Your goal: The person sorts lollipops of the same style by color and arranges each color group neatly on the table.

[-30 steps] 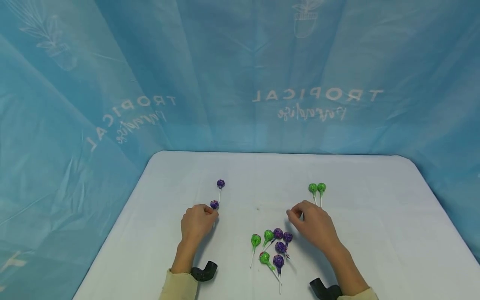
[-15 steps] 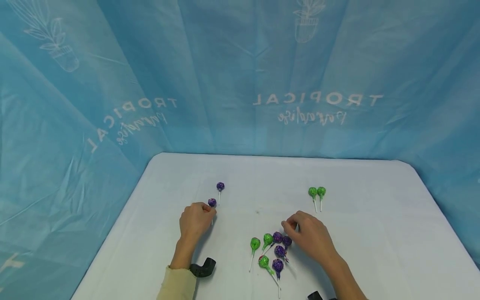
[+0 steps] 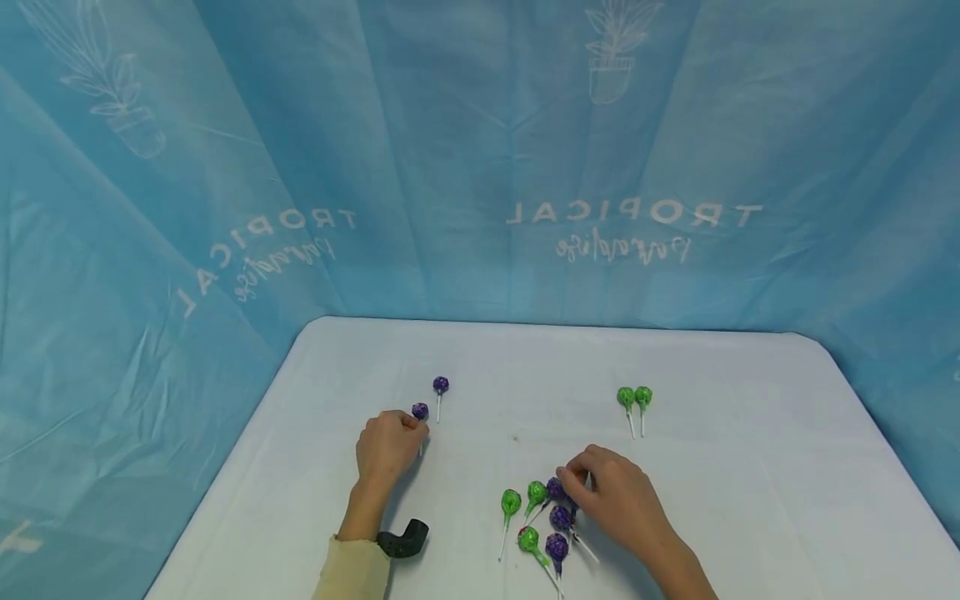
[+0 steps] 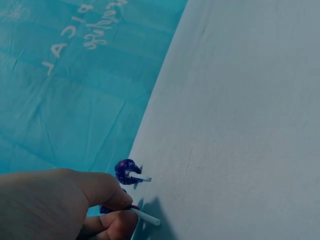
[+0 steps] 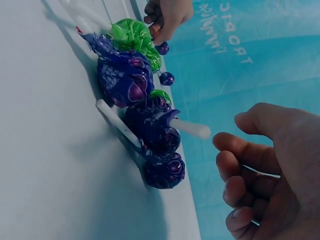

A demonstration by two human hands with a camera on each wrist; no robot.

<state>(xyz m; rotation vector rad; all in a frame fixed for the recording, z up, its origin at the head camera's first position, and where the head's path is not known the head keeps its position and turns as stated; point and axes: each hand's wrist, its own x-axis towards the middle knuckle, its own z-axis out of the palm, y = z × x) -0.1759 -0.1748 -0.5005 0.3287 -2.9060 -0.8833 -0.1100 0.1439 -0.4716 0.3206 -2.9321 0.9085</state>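
My left hand (image 3: 390, 446) pinches a purple-wrapped lollipop (image 3: 420, 411) between thumb and forefinger; its white stick (image 4: 147, 216) pokes out below the fingertips in the left wrist view. Just beyond it lies another purple lollipop (image 3: 441, 384). Over the right side of a loose group of lollipops hovers my right hand (image 3: 618, 500), overlapping part of it. In the right wrist view that hand (image 5: 285, 165) has loosely bent fingers, with a gap between thumb and forefinger and nothing held. Nearest to it are purple lollipops (image 5: 165, 171), one with its stick pointing at the fingertips.
Green lollipops (image 3: 511, 502) and purple ones (image 3: 557, 547) make up the group at the front middle of the white table (image 3: 750, 467). Two green lollipops (image 3: 634, 398) lie side by side farther back on the right. A blue printed curtain (image 3: 480, 167) surrounds the table's back and sides.
From beside the two green lollipops, my right hand has come toward the group and slightly left. My left hand, still pinching its lollipop, has shifted slightly left. The head view has tilted up a little.
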